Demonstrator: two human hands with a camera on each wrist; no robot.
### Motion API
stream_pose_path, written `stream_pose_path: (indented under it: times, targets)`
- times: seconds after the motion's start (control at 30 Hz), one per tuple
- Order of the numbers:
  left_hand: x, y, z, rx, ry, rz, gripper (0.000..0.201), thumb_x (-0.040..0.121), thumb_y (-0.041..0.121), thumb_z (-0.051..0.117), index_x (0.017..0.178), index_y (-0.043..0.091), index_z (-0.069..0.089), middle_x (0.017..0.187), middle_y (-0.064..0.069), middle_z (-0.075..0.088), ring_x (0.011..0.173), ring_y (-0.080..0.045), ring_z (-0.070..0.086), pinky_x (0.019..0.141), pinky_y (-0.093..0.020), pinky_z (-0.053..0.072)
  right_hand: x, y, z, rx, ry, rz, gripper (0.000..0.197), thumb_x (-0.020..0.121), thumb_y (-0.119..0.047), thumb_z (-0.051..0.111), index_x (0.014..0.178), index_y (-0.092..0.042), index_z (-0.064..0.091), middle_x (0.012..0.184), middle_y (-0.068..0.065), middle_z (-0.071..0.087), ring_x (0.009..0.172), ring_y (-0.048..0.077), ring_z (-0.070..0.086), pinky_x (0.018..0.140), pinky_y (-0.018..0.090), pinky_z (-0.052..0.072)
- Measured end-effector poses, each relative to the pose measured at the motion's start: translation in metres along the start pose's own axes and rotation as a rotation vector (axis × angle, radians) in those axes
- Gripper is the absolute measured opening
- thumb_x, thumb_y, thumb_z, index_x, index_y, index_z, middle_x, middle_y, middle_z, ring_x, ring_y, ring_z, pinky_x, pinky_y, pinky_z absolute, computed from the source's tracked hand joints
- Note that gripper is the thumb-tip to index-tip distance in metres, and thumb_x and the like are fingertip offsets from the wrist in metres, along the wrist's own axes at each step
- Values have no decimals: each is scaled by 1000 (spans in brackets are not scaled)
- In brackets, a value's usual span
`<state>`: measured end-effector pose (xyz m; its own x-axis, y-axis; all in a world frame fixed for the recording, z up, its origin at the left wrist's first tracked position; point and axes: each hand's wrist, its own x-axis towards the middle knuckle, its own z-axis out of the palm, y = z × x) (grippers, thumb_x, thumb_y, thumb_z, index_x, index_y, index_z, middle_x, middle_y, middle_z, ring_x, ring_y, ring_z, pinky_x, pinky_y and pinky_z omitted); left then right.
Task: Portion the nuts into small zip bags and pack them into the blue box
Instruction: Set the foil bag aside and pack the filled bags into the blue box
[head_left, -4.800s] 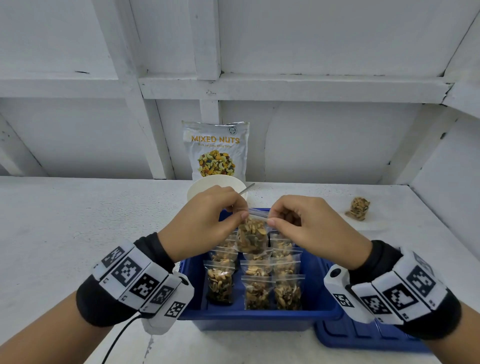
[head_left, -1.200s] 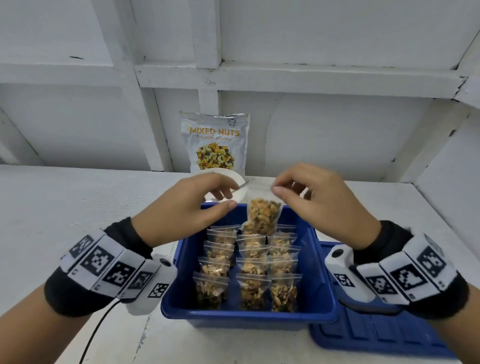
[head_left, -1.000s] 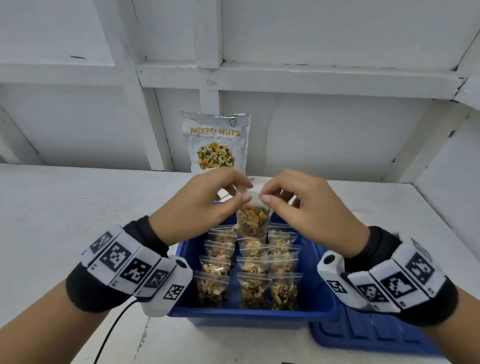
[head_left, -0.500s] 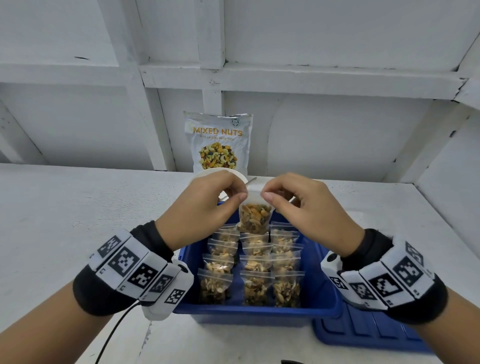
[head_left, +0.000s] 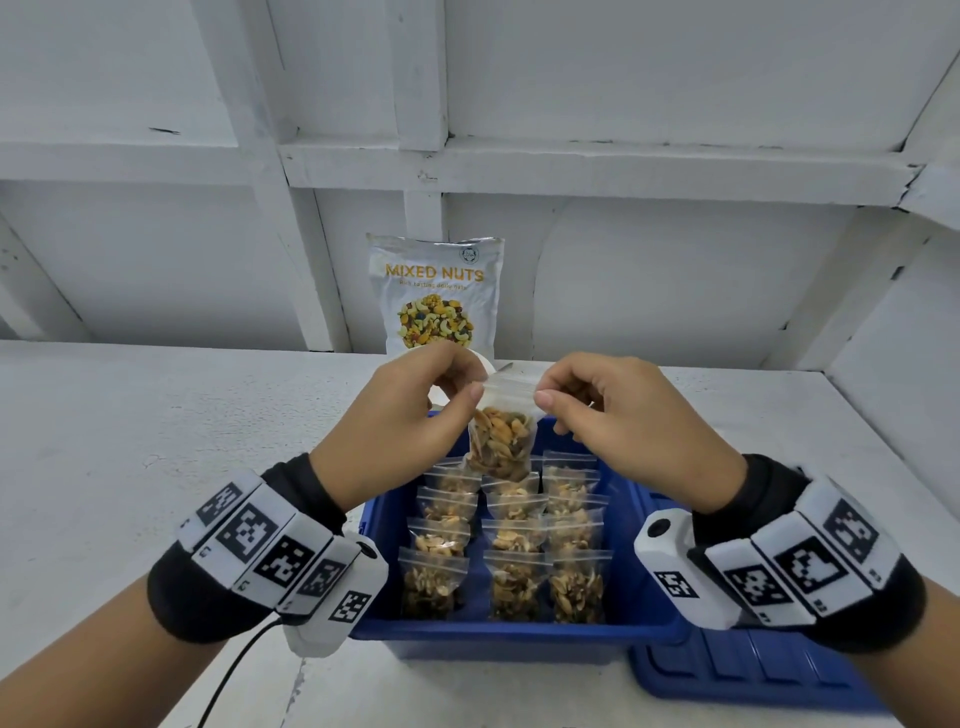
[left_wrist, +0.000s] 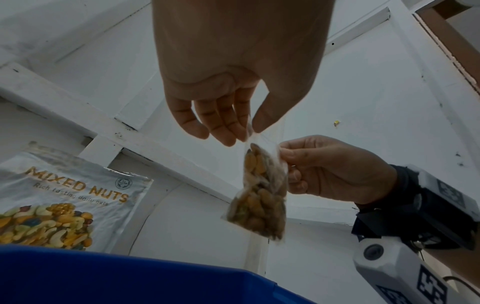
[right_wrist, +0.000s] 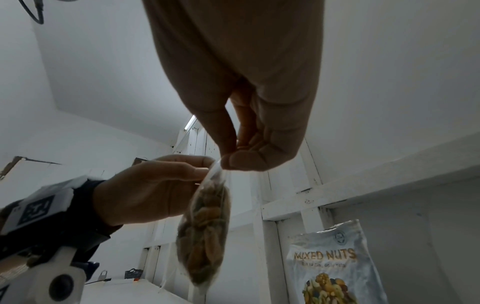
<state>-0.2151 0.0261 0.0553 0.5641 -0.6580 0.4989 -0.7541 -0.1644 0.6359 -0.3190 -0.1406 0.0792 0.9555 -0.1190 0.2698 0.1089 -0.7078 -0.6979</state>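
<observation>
- Two hands hold one small zip bag (head_left: 503, 435) of nuts by its top strip; the left hand (head_left: 400, 431) pinches the left corner between thumb and fingertips, the right hand (head_left: 626, 423) pinches the right corner the same way, its other fingers curled
- One bag, then, hangs upright between them, above the far end of the blue box (head_left: 644, 571); its lower end sits just over the farthest packed bags
- Packed bags (head_left: 511, 551) stand upright in three rows running from 6 o'clock to 12 o'clock inside the box; whether the far end of the middle row is free I cannot tell, since the held bag covers it
- Bare blue floor shows along the box's 3 o'clock wall, beside the rows
- Blue lid (head_left: 748, 670) lies flat on the tabletop (head_left: 130, 441) at 4 o'clock, touching the box
- Mixed-nuts pouch (head_left: 435, 293) stands against the wall at 12 o'clock; a white bowl (head_left: 482, 362) is mostly hidden behind the left hand
</observation>
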Motion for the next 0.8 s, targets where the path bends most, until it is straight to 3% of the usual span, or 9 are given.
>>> stream_pose_path:
  times: [0.17, 0.33, 0.5, 0.8]
  targets:
    - [0, -1, 0, 19, -43, 77, 18, 83, 34, 46, 85, 21, 57, 81, 10, 59, 80, -3, 53, 67, -4, 38, -1, 0, 3, -17, -11, -4, 14, 90, -15, 56, 79, -24, 57, 71, -12, 59, 76, 4, 58, 67, 10, 44]
    - [-1, -4, 1, 103, -52, 70, 6, 84, 21, 50, 80, 20, 54, 77, 14, 54, 81, -1, 48, 71, -4, 36, -1, 3, 6, -24, 2, -7, 11, 89, -16, 57, 81, -23, 58, 72, -15, 57, 77, 1, 56, 68, 8, 43]
    - [-1, -3, 1, 105, -42, 76, 5, 84, 20, 50, 81, 20, 54, 77, 15, 53, 80, 3, 48, 72, -3, 35, -1, 2, 8, -7, -9, -30, 5, 88, -18, 58, 86, -22, 58, 77, -11, 59, 78, 3, 52, 67, 9, 42]
    - [0, -2, 2, 46, -70, 77, 13, 81, 40, 46, 82, 29, 53, 81, 10, 58, 82, -4, 50, 69, -3, 36, -1, 4, 8, -55, 6, -85, 10, 87, -13, 59, 80, -20, 60, 71, -12, 58, 76, 5, 52, 65, 12, 42]
